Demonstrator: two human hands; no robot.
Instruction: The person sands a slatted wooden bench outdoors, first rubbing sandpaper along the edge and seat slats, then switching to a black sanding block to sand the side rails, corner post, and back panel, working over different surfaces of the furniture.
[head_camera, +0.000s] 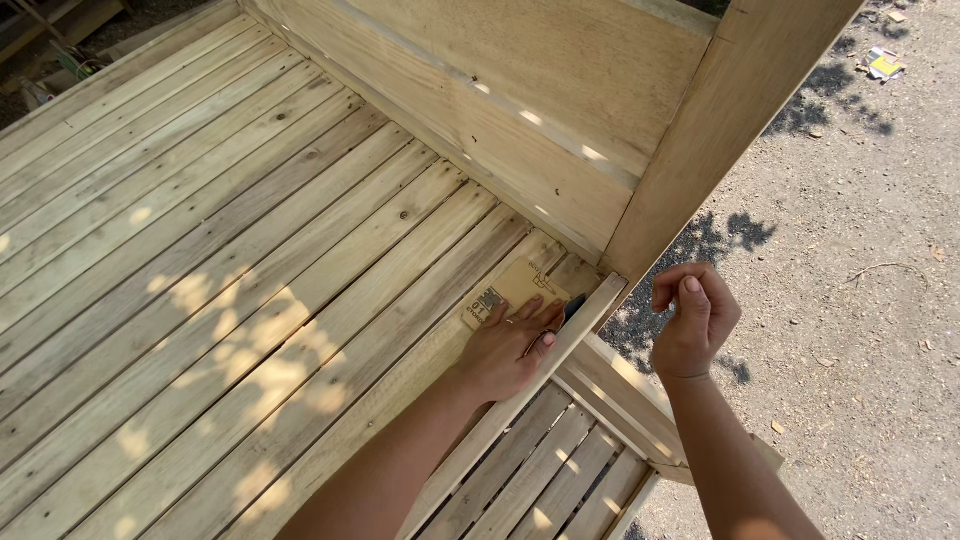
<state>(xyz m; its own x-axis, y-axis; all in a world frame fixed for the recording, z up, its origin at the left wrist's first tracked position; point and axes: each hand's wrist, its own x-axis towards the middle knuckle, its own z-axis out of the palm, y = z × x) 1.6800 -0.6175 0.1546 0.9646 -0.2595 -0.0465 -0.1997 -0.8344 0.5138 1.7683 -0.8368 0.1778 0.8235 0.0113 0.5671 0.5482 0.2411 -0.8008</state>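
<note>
Head view: your left hand (508, 352) lies flat, fingers spread, on a small tan cardboard box (512, 292) on rough slats (250, 260); your right hand (694, 320) curls loosely, empty.

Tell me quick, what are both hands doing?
Left hand: open, flat on a small cardboard box.
Right hand: loosely curled, holding nothing visible.

Pale yellowish wooden slats (250, 250) with brown knots and dappled sun patches carry a tan cardboard box (515, 292) printed with a grey-and-black mark, beside a light brown post (720, 130) and grey gravel ground (860, 300).
</note>
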